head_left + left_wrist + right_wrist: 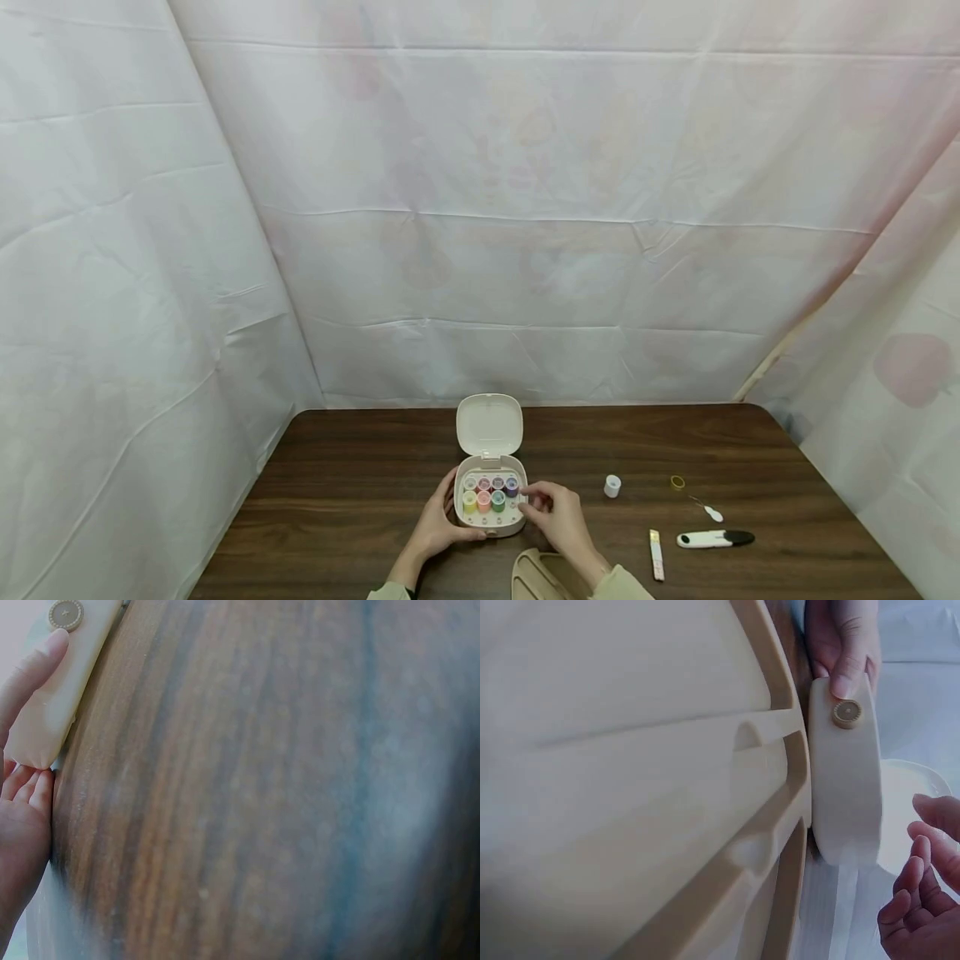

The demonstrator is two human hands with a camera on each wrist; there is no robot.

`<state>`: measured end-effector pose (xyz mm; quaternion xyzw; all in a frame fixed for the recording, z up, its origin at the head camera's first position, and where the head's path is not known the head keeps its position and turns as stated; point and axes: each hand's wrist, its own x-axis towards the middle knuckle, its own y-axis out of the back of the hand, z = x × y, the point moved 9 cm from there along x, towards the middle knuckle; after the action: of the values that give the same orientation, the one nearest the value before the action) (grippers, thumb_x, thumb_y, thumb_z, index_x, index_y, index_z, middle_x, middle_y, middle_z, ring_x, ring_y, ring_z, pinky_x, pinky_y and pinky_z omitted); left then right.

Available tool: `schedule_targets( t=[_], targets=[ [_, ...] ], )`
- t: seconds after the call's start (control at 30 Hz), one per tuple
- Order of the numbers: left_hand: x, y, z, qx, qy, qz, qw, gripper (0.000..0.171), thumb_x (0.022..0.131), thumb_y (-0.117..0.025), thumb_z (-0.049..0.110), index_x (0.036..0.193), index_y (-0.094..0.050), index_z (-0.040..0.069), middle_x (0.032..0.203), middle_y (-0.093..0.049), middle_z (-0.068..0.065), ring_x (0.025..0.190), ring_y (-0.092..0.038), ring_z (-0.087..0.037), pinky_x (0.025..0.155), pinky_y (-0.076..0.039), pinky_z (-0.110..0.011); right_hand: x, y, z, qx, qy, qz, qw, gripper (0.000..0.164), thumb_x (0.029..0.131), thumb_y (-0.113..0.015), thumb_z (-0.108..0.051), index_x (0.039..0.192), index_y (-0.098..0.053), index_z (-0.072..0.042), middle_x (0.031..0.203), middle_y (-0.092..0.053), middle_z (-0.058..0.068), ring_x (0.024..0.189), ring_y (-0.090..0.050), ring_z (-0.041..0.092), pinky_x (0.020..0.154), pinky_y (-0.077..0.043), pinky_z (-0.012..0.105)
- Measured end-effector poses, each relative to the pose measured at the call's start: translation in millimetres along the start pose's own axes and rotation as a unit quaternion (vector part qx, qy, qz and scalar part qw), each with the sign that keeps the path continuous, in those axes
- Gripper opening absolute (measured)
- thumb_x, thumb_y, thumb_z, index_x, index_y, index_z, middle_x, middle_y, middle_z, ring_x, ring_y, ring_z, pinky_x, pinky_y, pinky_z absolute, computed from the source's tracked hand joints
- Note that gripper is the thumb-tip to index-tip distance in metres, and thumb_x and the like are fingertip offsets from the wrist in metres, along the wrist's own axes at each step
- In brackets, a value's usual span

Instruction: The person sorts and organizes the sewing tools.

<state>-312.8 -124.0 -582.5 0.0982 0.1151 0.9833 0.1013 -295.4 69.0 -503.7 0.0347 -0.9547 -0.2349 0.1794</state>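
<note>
A cream sewing box point(512, 529) stands on the table with its lid point(490, 427) raised at the back. Several thread spools sit upright in it, among them a yellow spool point(470, 502), a green spool point(498, 502) and a purple spool point(512, 487). My left hand point(437, 525) grips the box from the left, thumb on its front beside the round button point(66, 614). At the box's right side, my right hand point(562, 518) hovers by the purple spool. Its fingers point(911, 881) are loosely bent, and nothing shows between them in the right wrist view.
A tan divided tray point(527, 575) lies under my right forearm. To the right are a white spool-like cylinder point(612, 487), a yellow ring point(677, 482), a needle threader point(712, 513), a white-and-black seam cutter or snips point(705, 540) and a narrow white strip point(657, 557).
</note>
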Motion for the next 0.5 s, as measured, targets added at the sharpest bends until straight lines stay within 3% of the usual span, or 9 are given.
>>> schedule_targets(
  t=[0.3,0.5],
  targets=[
    [0.2,-0.2,0.2,-0.002,0.01,0.0,0.9999,0.112,0.054,-0.085,0.019,0.14,-0.017,0.002,0.139,-0.028,-0.02,0.127,-0.026,-0.032,0.103,-0.025,-0.043,-11.8,24.2,7.8,0.001,-0.018,0.047,0.999,0.013,0.067,-0.074,-0.002,0.077,-0.066,-0.004,0.059,-0.049,-0.007,0.051,-0.043,0.002,0.043,-0.04,0.016],
    [0.1,-0.1,1.9,0.009,0.009,0.001,0.9999,0.112,0.053,-0.086,0.019,0.14,-0.016,-0.001,0.138,-0.027,-0.023,0.126,-0.026,-0.036,0.102,-0.026,-0.045,-17.3,40.6,12.9,-0.007,-0.015,0.078,0.997,0.016,0.066,-0.075,-0.001,0.076,-0.065,-0.009,0.06,-0.05,-0.008,0.052,-0.044,0.002,0.043,-0.041,0.017]
  ],
)
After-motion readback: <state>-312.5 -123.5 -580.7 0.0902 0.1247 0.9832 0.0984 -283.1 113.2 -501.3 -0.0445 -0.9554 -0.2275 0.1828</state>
